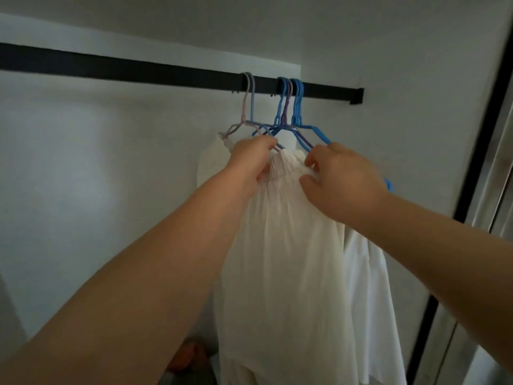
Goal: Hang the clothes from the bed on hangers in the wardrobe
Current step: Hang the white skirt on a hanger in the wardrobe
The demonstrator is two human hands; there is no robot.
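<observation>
1. White garment (283,245): we've got it up by its gathered top, just below the black rail (172,72) in the wardrobe.
2. Our left hand (251,159) grips the gathered edge on the left side, w/ fingers curled.
3. Our right hand (341,179) pinches the fabric on the right.
4. Blue & purple hangers (288,112) hook on the rail, right above both hands.
5. Another white shirt (369,287) hangs just to the right.

A white pleated garment (280,245) hangs limp below blue and lilac hangers (288,118) hooked near the right end of the black rail (155,70), beside other white clothes (366,273).
</observation>
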